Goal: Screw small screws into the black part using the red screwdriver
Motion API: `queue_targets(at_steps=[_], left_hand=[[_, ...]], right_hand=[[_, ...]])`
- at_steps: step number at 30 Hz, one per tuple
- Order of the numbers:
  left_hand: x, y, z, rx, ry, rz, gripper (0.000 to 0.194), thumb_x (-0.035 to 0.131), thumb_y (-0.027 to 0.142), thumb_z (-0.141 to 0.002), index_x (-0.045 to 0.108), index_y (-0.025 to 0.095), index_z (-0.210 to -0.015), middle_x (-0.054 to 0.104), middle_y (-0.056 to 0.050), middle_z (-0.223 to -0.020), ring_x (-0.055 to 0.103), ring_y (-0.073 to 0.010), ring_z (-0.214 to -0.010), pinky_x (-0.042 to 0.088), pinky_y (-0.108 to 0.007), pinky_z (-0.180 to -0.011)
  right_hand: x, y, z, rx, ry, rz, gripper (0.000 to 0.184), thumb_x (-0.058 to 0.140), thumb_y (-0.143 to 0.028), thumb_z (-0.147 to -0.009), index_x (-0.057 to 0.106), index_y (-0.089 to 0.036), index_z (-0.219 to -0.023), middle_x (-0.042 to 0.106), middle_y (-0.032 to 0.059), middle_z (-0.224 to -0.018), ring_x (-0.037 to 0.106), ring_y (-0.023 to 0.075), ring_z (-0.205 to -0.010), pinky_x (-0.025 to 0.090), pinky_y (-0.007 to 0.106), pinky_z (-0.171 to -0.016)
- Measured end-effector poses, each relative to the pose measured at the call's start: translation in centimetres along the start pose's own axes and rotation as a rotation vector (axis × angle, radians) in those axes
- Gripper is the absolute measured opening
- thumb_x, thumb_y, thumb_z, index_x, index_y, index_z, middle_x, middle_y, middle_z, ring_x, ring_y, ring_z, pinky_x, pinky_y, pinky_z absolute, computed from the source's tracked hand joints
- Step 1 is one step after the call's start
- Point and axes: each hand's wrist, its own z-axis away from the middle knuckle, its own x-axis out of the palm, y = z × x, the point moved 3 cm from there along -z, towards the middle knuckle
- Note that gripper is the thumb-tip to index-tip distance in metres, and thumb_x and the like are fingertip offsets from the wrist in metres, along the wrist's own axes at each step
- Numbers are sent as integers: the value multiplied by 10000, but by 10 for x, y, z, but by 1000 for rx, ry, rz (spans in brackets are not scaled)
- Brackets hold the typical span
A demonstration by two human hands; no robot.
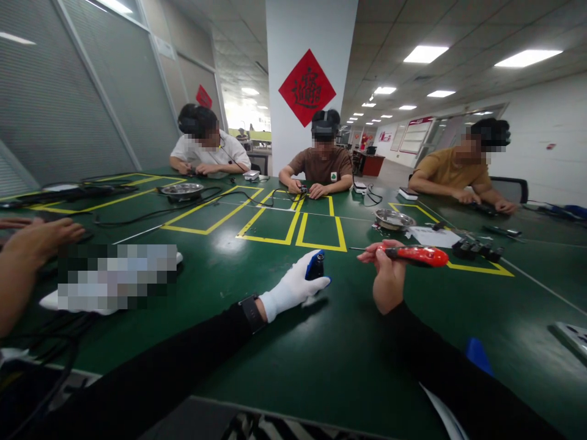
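My left hand (296,282), in a white glove, is closed around a small blue and black device (315,266) held just above the green table (275,342). My right hand (387,275), bare, grips a red-handled screwdriver (415,255) whose thin shaft points left toward the device. The two hands are about a hand's width apart. Both my sleeves are black, and a dark watch sits on my left wrist.
A metal dish (393,219), white paper (433,236) and small black parts (474,249) lie right of the yellow taped boxes (293,227). Another dish (181,190) and cables lie at left. A person's hand (39,239) reaches in at left. Three people sit across the table.
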Motion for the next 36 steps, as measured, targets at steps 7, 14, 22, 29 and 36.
queue_targets(at_steps=[7, 14, 22, 29, 36], left_hand=[[-1, -2, -4, 53, -6, -52, 512, 624, 248, -762, 519, 219, -1263, 581, -72, -1262, 555, -232, -1147, 421, -396, -1023], [-3, 4, -3, 82, 4, -67, 474, 648, 257, -747, 550, 205, -1208, 620, -61, -1196, 588, -220, -1090, 454, -365, -984], [-6, 12, -2, 73, -21, -112, 459, 641, 279, -755, 556, 215, -1202, 634, -45, -1168, 598, -219, -1069, 459, -355, -970], [-4, 11, -1, 70, -18, -88, 474, 652, 265, -741, 560, 207, -1203, 632, -55, -1178, 594, -226, -1079, 454, -358, -976], [-4, 4, -3, 20, -13, -27, 482, 651, 310, -750, 560, 195, -1209, 640, -75, -1161, 603, -240, -1051, 468, -376, -944]], right_hand=[[18, -20, 23, -50, -231, 65, 143, 419, -329, -929, 424, -226, -1028, 654, 5, -749, 609, 152, -548, 476, 310, -541], [22, -21, 38, -116, -424, 87, 160, 468, -329, -916, 431, -249, -1050, 658, 27, -826, 623, 169, -619, 508, 367, -618], [20, -14, 39, -173, -609, 213, 180, 482, -262, -912, 439, -248, -1087, 632, 45, -893, 629, 177, -734, 511, 407, -740], [20, -14, 39, -153, -612, 196, 188, 486, -252, -912, 436, -244, -1093, 628, 41, -890, 623, 169, -722, 508, 407, -753], [19, -11, 39, -129, -606, 200, 189, 481, -261, -911, 441, -249, -1095, 619, 63, -926, 630, 210, -859, 507, 403, -753]])
